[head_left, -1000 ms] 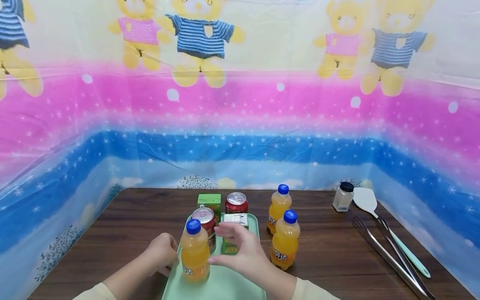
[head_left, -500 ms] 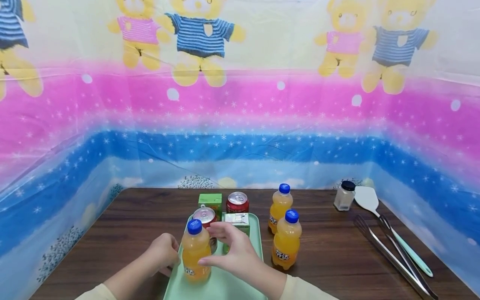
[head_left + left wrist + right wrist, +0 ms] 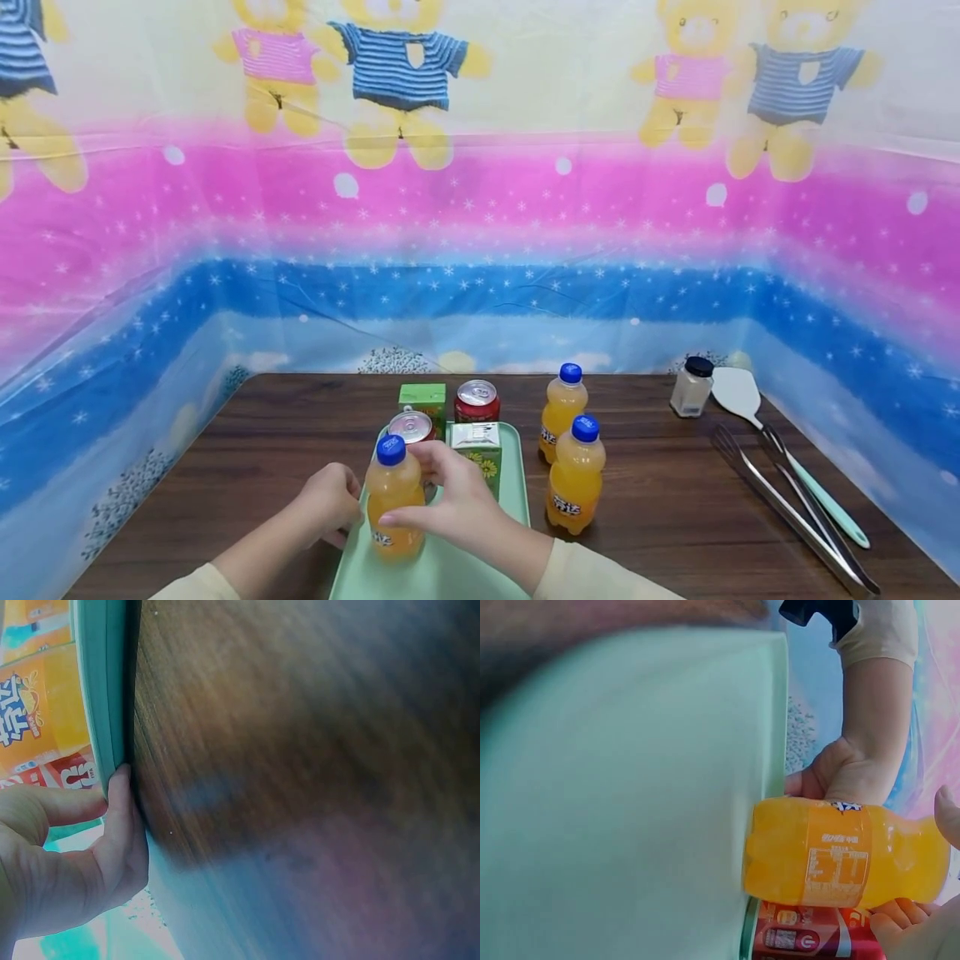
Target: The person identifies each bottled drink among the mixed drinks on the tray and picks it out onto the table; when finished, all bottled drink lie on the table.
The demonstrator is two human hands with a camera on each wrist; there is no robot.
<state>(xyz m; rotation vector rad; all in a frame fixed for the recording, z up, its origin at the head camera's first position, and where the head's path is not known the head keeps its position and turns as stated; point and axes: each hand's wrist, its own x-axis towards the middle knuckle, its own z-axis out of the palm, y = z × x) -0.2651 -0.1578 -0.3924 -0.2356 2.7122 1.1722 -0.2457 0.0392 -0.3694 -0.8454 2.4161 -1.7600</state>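
On the pale green tray (image 3: 457,575) stands an orange soda bottle (image 3: 393,492) with a blue cap, near the left rim. My right hand (image 3: 457,500) curves round this bottle, thumb across its front and fingers behind. In the right wrist view the thumb (image 3: 949,817) lies by its upper part. With thumb and fingers my left hand (image 3: 326,504) pinches the tray's left rim, as the left wrist view shows at the rim (image 3: 105,697). Right behind the bottle is a red can (image 3: 411,427), partly hidden. A green drink carton (image 3: 480,446) stands beside it on the tray.
Another red can (image 3: 477,404) and a green carton (image 3: 422,400) stand at the tray's far end. Right of the tray are two more orange soda bottles (image 3: 576,492). Farther right are a black-lidded jar (image 3: 692,387), a white turner (image 3: 738,392) and metal tongs (image 3: 787,508).
My right hand has moved left and closed in round the bottle, uncovering more of the green carton. The left hand keeps its hold on the tray rim.
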